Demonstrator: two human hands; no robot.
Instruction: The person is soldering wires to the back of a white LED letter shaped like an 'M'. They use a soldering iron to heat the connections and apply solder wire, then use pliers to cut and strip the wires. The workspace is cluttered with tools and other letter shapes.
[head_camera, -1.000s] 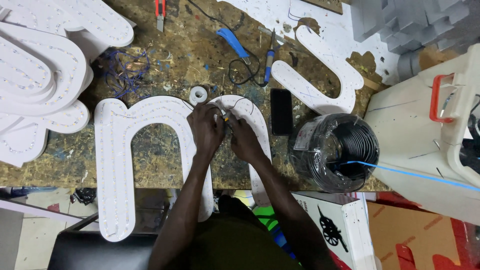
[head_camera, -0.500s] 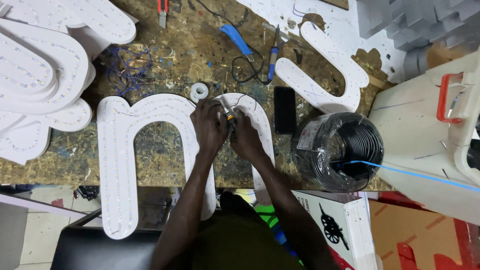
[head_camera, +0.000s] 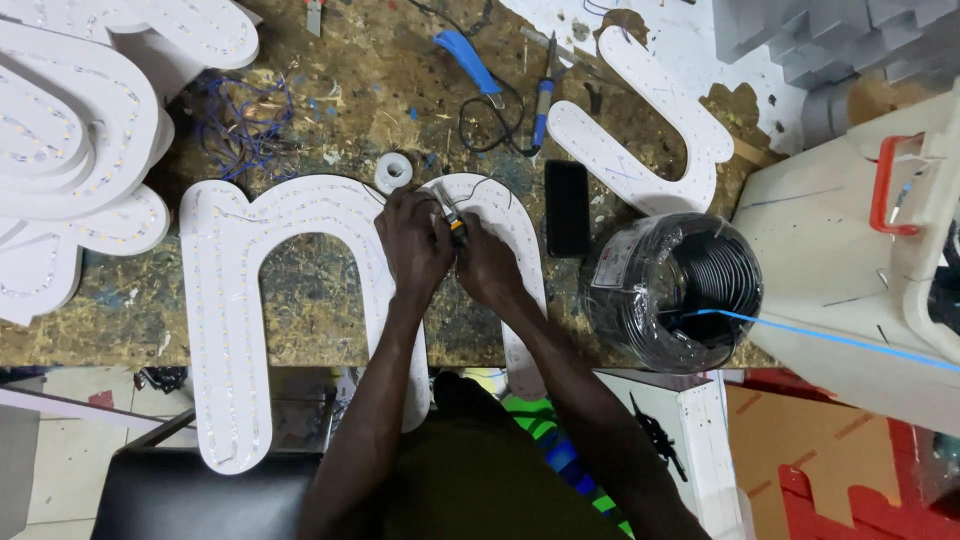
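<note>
Shifted only slightly against the earlier frames: both hands at the same arch of the white letter panel (head_camera: 225, 300), view nudged a little, nothing else on the bench displaced. Left hand (head_camera: 412, 243) curled over the top of the middle arch, fingers closed down toward the panel face; exact hold hidden under the knuckles. Right hand (head_camera: 490, 265) pinched shut on a small yellow-tipped tool (head_camera: 453, 222), tip touching the panel at the joint between the two arches. Panel flat on the worn workbench (head_camera: 330, 110), lower legs overhanging the near edge. Judged light and stiff but brittle, with rows of small lamps and thin wire on the face: best gripped by the plain outer edges or broad legs, never by the lamp rows or wire. Small white tape roll (head_camera: 392, 172) just beside the left hand; black phone (head_camera: 567, 208) near the right; wrapped black cable coil (head_camera: 672, 290) with blue wire (head_camera: 830, 338) farther right. Second white letter (head_camera: 650, 130) and soldering iron (head_camera: 541, 95) beyond.
</note>
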